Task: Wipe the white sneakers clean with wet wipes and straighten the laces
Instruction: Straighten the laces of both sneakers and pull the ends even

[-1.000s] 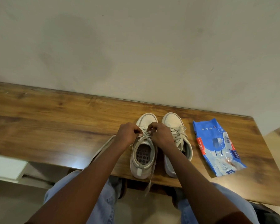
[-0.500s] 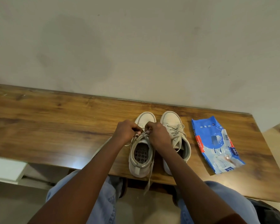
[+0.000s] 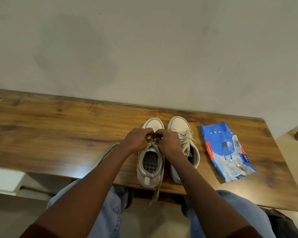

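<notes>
Both white sneakers stand side by side on the wooden table [image 3: 58,134], toes toward the far wall and heels at the near edge, so each shoe's long axis runs near to far. The work is on the left sneaker [image 3: 144,176]. The left hand [image 3: 138,140] and right hand [image 3: 169,141] meet knuckle to knuckle over the far end of its lacing, just short of the toe cap. On both hands the fingers are curled in tight, and the fingertips appear to pinch the lace [image 3: 152,146] between them (the exact pinch is hidden under the knuckles).

The laced rows lie directly below and just nearward of the fingers, running back toward the shoe's open mouth. One loose lace end [image 3: 156,190] trails along the shoe's right side and hangs over the near edge. Another strand [image 3: 108,152] loops out left under the left forearm. Any slack probably has to be worked nearward, row by row; neither hand is closer.

The right sneaker [image 3: 179,124] sits untouched, and the blue wipes pack [image 3: 227,152] lies flat to its right.
</notes>
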